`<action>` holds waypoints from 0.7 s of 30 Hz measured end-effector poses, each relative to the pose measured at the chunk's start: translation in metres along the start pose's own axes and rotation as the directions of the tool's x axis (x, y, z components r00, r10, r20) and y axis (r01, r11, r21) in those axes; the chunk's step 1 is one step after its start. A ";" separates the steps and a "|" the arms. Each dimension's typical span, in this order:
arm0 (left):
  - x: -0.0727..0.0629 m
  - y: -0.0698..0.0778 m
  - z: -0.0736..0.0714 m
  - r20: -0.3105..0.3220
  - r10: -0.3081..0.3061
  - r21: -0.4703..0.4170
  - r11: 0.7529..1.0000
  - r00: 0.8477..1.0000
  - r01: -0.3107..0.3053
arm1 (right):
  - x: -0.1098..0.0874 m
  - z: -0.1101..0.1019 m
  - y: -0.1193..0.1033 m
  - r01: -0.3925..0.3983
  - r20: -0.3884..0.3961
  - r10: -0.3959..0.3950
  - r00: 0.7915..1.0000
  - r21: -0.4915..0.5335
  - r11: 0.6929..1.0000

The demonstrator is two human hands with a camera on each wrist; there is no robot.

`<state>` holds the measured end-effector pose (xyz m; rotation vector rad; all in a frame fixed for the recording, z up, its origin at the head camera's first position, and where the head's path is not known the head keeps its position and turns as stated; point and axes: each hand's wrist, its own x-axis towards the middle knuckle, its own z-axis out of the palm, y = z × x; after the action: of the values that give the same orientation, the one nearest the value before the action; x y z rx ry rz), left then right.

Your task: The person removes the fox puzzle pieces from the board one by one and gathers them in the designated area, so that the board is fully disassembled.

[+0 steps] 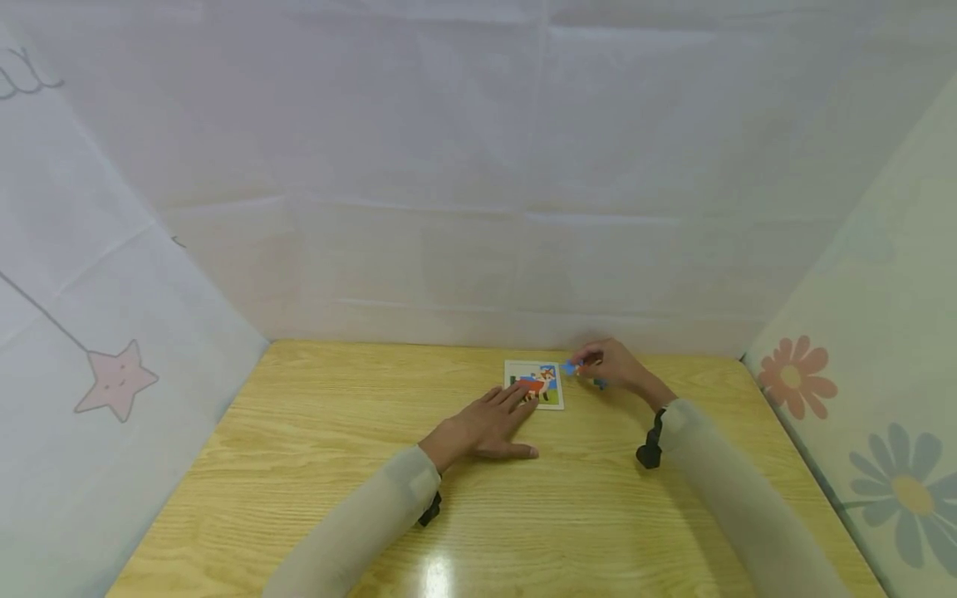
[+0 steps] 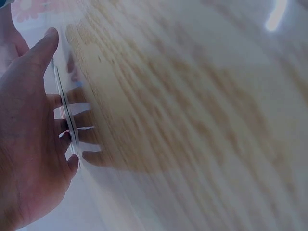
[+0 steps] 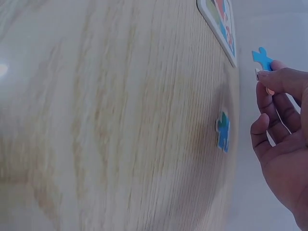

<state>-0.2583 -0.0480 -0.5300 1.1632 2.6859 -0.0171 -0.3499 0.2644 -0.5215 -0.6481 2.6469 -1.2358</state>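
Observation:
A small jigsaw puzzle board [image 1: 552, 405] with a white border and a partly assembled animal picture lies near the table's back edge. My left hand [image 1: 493, 422] rests its straight fingers on the board's lower left part, thumb spread out to the side. My right hand [image 1: 615, 365] pinches a blue puzzle piece [image 3: 263, 58] between thumb and fingers, just right of the board and above the table. Below that hand, another blue and green puzzle piece [image 3: 223, 132] lies on the table; the hand partly covers it in the head view.
The wooden table [image 1: 336, 432] ends at a white cloth wall [image 1: 419, 266] close behind the board. Side cloths carry a pink star [image 1: 117, 380] on the left and flowers [image 1: 797, 378] on the right. Each wrist wears a black band [image 1: 652, 444].

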 end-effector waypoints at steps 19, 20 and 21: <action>0.000 0.000 0.002 0.011 -0.007 0.013 1.000 1.000 0.007 | -0.030 -0.027 0.017 -0.011 0.007 0.012 1.000 -0.026 1.000; 0.000 0.000 0.002 0.010 -0.005 0.015 1.000 1.000 0.005 | -0.032 -0.029 0.018 -0.012 0.007 0.013 1.000 -0.025 1.000; 0.000 0.000 0.002 0.008 -0.004 0.017 1.000 1.000 0.004 | -0.034 -0.031 0.018 -0.009 0.005 0.009 1.000 -0.024 1.000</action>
<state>-0.2582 -0.0482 -0.5319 1.1602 2.6858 -0.0457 -0.3351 0.3113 -0.5169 -0.6421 2.6609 -1.2005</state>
